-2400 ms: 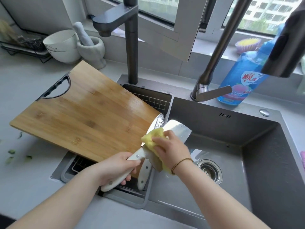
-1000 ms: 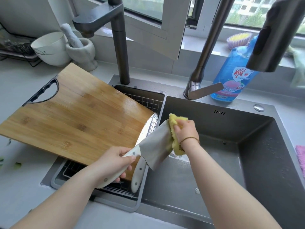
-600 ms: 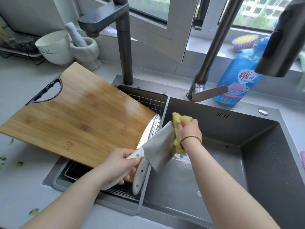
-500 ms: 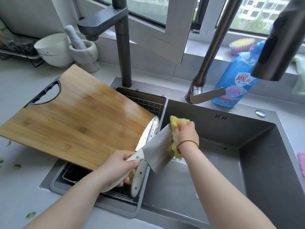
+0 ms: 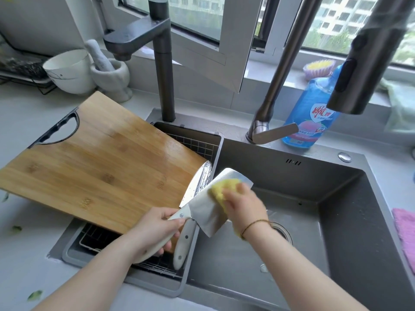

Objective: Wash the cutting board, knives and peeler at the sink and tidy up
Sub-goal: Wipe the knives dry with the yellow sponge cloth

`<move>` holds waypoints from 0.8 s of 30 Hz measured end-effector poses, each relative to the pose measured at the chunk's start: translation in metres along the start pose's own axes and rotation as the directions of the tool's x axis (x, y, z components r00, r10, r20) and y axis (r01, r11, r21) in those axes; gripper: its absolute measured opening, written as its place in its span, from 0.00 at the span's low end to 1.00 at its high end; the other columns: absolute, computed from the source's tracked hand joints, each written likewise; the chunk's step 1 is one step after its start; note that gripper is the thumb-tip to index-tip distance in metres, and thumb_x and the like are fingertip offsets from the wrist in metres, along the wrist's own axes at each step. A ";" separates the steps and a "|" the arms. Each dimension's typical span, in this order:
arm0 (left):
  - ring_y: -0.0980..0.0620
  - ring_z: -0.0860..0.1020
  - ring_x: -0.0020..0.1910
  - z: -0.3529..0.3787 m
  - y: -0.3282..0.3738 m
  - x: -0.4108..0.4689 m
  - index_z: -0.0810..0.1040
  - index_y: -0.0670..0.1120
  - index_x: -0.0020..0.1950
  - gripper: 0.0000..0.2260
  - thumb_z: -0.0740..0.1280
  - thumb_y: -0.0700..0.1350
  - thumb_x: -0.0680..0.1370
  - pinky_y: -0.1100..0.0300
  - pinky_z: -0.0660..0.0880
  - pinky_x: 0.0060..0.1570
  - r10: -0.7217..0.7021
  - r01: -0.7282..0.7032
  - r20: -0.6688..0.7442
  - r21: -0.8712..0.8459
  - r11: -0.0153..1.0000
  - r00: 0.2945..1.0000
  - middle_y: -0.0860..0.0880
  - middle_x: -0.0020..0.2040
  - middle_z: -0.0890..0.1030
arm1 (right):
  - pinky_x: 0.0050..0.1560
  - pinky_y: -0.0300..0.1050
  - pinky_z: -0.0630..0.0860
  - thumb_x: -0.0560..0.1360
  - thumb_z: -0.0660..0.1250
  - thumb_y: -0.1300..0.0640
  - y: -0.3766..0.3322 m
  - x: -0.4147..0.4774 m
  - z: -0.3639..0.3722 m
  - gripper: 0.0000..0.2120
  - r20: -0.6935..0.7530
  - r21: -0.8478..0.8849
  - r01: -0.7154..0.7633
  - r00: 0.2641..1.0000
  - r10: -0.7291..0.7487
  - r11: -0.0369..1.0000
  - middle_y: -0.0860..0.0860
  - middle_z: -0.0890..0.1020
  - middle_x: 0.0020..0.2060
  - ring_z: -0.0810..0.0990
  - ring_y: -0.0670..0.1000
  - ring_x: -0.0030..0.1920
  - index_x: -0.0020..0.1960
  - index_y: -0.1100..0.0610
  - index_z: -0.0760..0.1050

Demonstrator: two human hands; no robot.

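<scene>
Sink [image 5: 350, 221] of dark grey fills the right side, and its lower edge is cut off by the frame. Over the left compartment, which holds a wire rack [image 5: 193, 142], the bamboo cutting board [image 5: 101, 167] lies tilted, with one corner down in the rack and the handle end out on the counter [image 5: 27, 113]. It hides most of the rack. The cleaver [image 5: 208, 212] is held above the divider between the two compartments. The left hand [image 5: 155, 230] is wrapped around its white handle, so the handle shows only at its two ends. The right hand [image 5: 243, 206], blurred, presses a yellow sponge [image 5: 221, 187] on the flat of the blade with fingers curled over it; part of the sponge is hidden under the palm. A second knife [image 5: 182, 248] lies in the rack just beside the divider. Its white handle is clear, but its blade goes partly under the board and behind the cleaver. The drain [image 5: 283, 232] is half hidden by the right wrist.
</scene>
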State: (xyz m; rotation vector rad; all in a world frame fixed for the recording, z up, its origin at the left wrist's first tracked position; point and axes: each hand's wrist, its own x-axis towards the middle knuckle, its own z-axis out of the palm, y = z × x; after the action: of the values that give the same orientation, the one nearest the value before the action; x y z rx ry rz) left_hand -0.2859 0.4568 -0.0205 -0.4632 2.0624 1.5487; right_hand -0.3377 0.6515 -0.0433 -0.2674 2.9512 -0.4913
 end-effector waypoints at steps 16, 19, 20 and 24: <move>0.55 0.71 0.22 0.003 -0.002 0.000 0.74 0.59 0.44 0.10 0.62 0.43 0.78 0.65 0.67 0.21 0.010 -0.009 -0.032 0.027 1.000 0.999 0.47 0.35 0.76 | 0.30 0.45 0.75 0.68 0.51 0.45 -0.015 -0.024 0.009 0.22 0.000 0.099 0.189 0.982 -0.190 0.977 0.55 0.80 0.46 0.81 0.56 0.35 0.47 0.47 0.82; 0.56 0.71 0.22 0.005 -0.001 0.001 0.74 0.57 0.45 0.09 0.62 0.43 0.78 0.65 0.67 0.20 0.011 -0.010 -0.024 0.026 1.000 1.000 0.46 0.35 0.76 | 0.46 0.48 0.74 0.70 0.49 0.42 -0.009 -0.016 0.003 0.26 0.002 0.144 0.114 0.993 -0.115 0.983 0.56 0.75 0.59 0.79 0.58 0.51 0.56 0.48 0.79; 0.56 0.70 0.22 0.006 -0.001 0.002 0.74 0.57 0.45 0.09 0.62 0.43 0.78 0.65 0.67 0.20 0.013 -0.013 -0.020 0.029 0.999 1.000 0.46 0.35 0.76 | 0.51 0.45 0.72 0.74 0.49 0.43 0.001 -0.010 0.002 0.23 0.026 0.126 0.034 0.999 -0.037 0.991 0.55 0.71 0.63 0.75 0.57 0.57 0.60 0.47 0.76; 0.56 0.70 0.21 0.010 0.000 0.004 0.75 0.55 0.47 0.06 0.62 0.43 0.78 0.66 0.68 0.19 0.022 -0.022 -0.008 0.047 0.999 1.000 0.46 0.36 0.76 | 0.55 0.44 0.69 0.79 0.56 0.52 0.026 0.013 -0.014 0.16 0.057 0.141 -0.262 0.965 0.257 0.955 0.54 0.67 0.64 0.72 0.57 0.60 0.66 0.48 0.70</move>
State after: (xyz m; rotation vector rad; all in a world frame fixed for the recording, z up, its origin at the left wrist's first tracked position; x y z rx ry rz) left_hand -0.2875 0.4664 -0.0251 -0.4314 2.1120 1.5102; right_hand -0.3564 0.6777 -0.0398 0.1255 2.8343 -0.6533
